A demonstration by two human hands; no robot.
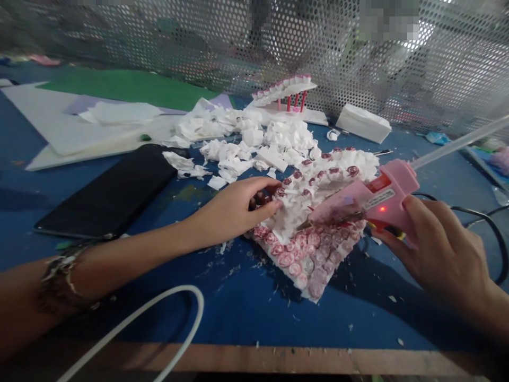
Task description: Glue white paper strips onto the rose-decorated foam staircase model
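Note:
My right hand (445, 249) is wrapped round the handle of a pink hot glue gun (392, 193). A small red light glows on its side, and a long clear glue stick (457, 146) sticks out of its back. The gun's nozzle end lies over a craft piece (296, 254) covered in pink and mauve rolled-paper rosettes, with a white ruffled upper part (338, 170) dotted with dark red rosettes. My left hand (252, 204) grips the left edge of that white part between thumb and fingers. Some of its fingertips are hidden behind the piece.
Crumpled white paper scraps (254, 138) lie behind the craft piece. A black phone (111, 191) and white and green sheets (119, 85) are on the left. Behind stand a small model on red posts (284, 93) and perforated metal mesh (222, 37). A white cable (194, 297) loops in front.

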